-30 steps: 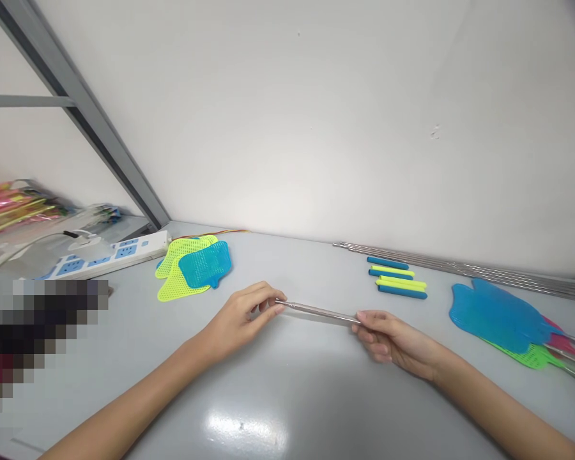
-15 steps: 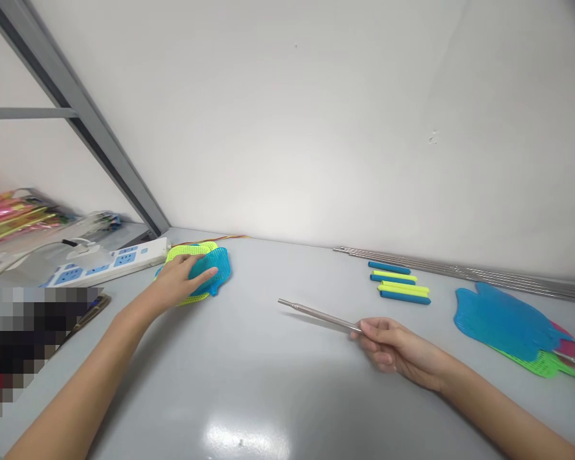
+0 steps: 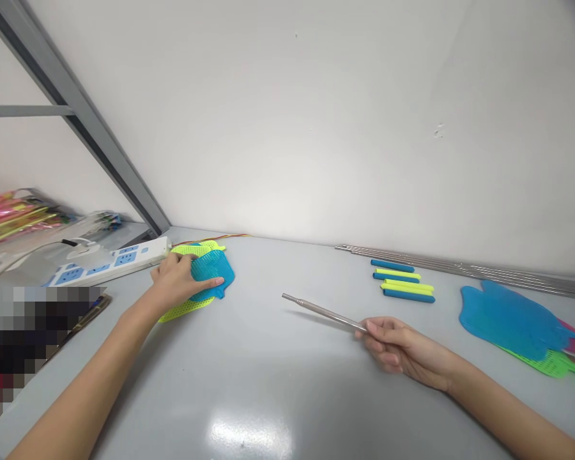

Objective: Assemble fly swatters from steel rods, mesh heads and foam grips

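Observation:
On the left, my left hand [image 3: 175, 278] is closed over a blue fly swatter head [image 3: 214, 268], its thumb lying across the mesh and its other fingers curled at the far side. Yellow-green swatter heads [image 3: 186, 310] stick out beneath and behind the blue one. My right hand [image 3: 390, 345] pinches a thin telescopic metal rod [image 3: 323, 311] between thumb and fingers. The rod's narrow tip points left, held above the grey table.
Several blue and yellow handle tubes [image 3: 402, 285] lie right of centre. Behind them, long metal rods [image 3: 441, 262] run along the wall. Fly swatters [image 3: 508, 316] are stacked at right. A white power strip [image 3: 124, 259] and metal frame post [image 3: 110, 147] stand left.
The left hand has closed more around the blue swatter head. A yellow-green head beneath has shifted toward me. The right hand still holds the rod, with little visible movement.

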Tool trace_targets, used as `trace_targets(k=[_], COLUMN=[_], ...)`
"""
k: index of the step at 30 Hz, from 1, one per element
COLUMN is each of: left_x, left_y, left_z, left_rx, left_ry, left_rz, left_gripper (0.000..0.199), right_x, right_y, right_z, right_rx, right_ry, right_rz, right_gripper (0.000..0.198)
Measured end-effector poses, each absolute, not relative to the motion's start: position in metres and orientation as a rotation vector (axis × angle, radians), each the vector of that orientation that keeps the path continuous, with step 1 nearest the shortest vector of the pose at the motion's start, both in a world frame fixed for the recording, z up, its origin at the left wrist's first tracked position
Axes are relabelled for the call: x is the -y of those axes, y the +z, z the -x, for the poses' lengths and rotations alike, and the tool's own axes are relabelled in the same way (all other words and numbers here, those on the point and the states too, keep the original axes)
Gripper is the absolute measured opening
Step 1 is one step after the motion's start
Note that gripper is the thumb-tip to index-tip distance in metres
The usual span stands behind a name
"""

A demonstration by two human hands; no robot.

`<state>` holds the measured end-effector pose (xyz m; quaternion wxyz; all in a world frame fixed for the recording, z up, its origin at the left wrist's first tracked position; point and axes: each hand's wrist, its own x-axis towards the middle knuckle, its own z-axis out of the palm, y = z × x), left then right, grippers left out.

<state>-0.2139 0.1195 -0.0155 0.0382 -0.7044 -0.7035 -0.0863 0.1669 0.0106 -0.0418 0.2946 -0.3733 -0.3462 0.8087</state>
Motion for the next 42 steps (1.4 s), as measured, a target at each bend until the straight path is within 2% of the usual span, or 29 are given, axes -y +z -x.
trace_targets(k=[7,13,19,23,31,35,39,42], left_x=[-0.115,-0.108,-0.098,-0.09,-0.073,-0.071,-0.073,-0.074], left_y=[-0.006,0.004,0.004,0.0,-0.003,-0.013,-0.019,-0.021], left_z=[0.206,0.198,0.182,0.165,0.128,0.123,0.123,0.121], left_rx=[2.04,2.059,2.139,2.355,2.755,2.915,2.87,2.834], left_ry=[-0.756,-1.094,-1.596,-1.985,-2.174,-2.383,-2.822,-3.085], left_rz=[2.115,2.145,2.401,2.457,2.672,2.583,2.316,2.132], left_gripper=[0.05,0.02,0.018,0.024,0.031,0.028,0.018,0.018], right_x=[-0.011,-0.012,-0.011,-0.012,-0.014,-0.013,-0.012,-0.011], right_y=[-0.043,-0.043,-0.043,-0.045,-0.053,-0.054,-0.054,-0.052], right_z=[-0.168,-0.167,-0.167,-0.165,-0.16,-0.159,-0.158,-0.158], right_rx=[0.927,0.913,0.864,0.76,0.628,0.619,0.598,0.599], right_ry=[2.158,2.171,2.158,1.976,1.606,1.516,1.504,1.498], right_rz=[0.961,0.951,0.949,0.938,0.972,1.006,1.0,1.002], right_gripper=[0.024,0.023,0.021,0.018,0.021,0.022,0.021,0.02])
